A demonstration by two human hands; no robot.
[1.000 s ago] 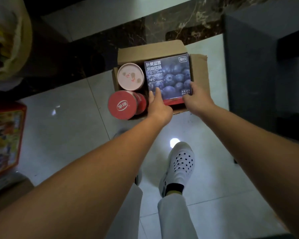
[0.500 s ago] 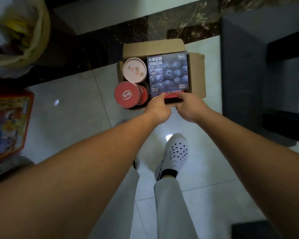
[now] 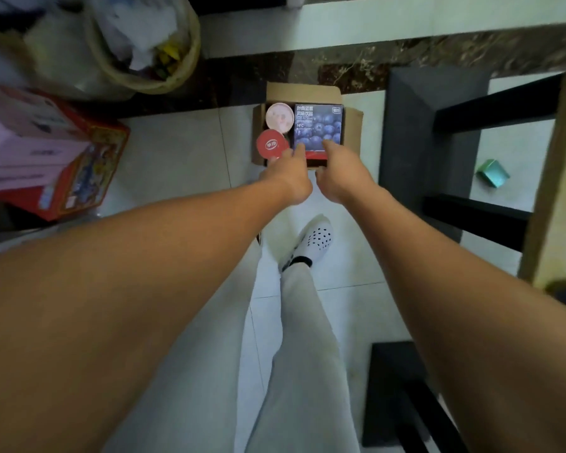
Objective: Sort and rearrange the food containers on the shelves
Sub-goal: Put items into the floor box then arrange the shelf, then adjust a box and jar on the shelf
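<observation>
blue box point(image 3: 319, 125) at right side of carton point(image 3: 353, 125) | left hand point(image 3: 291, 179) flat on it, at carton's near wall | right hand point(image 3: 342, 174) grip: I cannot tell | weak hold could tip carton

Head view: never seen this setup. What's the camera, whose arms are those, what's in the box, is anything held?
There is no robot. A person wears one wide-angle camera on the head, looking down, so both arms enter from the bottom edge. On the tiled floor stands an open cardboard box holding a blueberry drink carton, a pink-lidded tub and a red-lidded tub. The left hand and right hand reach the carton's near edge with their fingertips on it; nothing is lifted or clearly gripped. A dark shelf unit stands to the right.
</observation>
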